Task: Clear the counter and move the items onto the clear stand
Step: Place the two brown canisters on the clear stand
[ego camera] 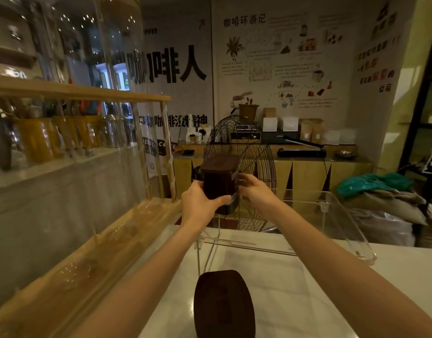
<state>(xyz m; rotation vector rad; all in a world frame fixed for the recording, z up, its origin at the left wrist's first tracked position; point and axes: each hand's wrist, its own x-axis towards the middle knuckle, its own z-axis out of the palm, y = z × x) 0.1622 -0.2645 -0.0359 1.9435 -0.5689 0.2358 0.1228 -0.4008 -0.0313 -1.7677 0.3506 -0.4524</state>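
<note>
A white worktop (295,289) carries a clear acrylic stand (344,228) at its far edge and a dark brown oval wooden object (223,304) nearer the camera.

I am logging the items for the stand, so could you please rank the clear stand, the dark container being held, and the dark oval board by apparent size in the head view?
1. clear stand, the widest.
2. dark oval board.
3. dark container, between the left hand and right hand.
The board lies nearest the camera and is cut off at the frame edge, so ranks 2 and 3 are unsure.
</note>
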